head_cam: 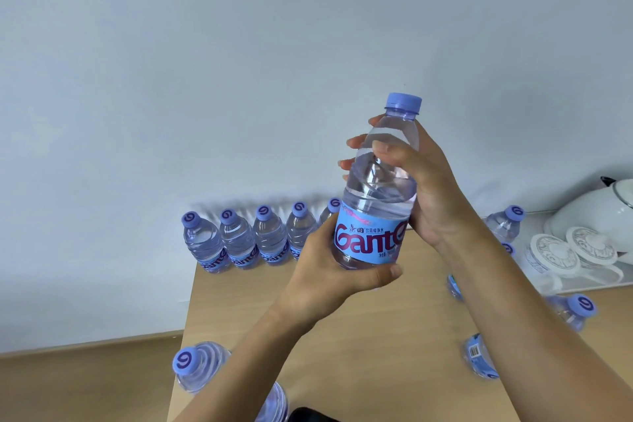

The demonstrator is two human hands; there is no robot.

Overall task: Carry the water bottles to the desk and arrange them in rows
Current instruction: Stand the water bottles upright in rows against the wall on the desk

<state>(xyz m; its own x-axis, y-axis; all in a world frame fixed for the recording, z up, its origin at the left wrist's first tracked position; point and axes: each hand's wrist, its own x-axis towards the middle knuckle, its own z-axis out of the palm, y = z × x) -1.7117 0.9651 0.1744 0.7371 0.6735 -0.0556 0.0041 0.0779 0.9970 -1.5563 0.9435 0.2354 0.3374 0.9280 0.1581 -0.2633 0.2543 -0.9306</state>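
Holding clear, blue-capped plastic water bottle (376,188) upright: left fingers (317,243) wrapped round label, right fingers (356,142) round shoulder. Likely heavy, smooth; best gripped mid-body.

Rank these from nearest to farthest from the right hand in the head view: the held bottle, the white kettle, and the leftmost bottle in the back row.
1. Held bottle, gripped by the right hand.
2. White kettle, far right.
3. Leftmost back-row bottle, far left.
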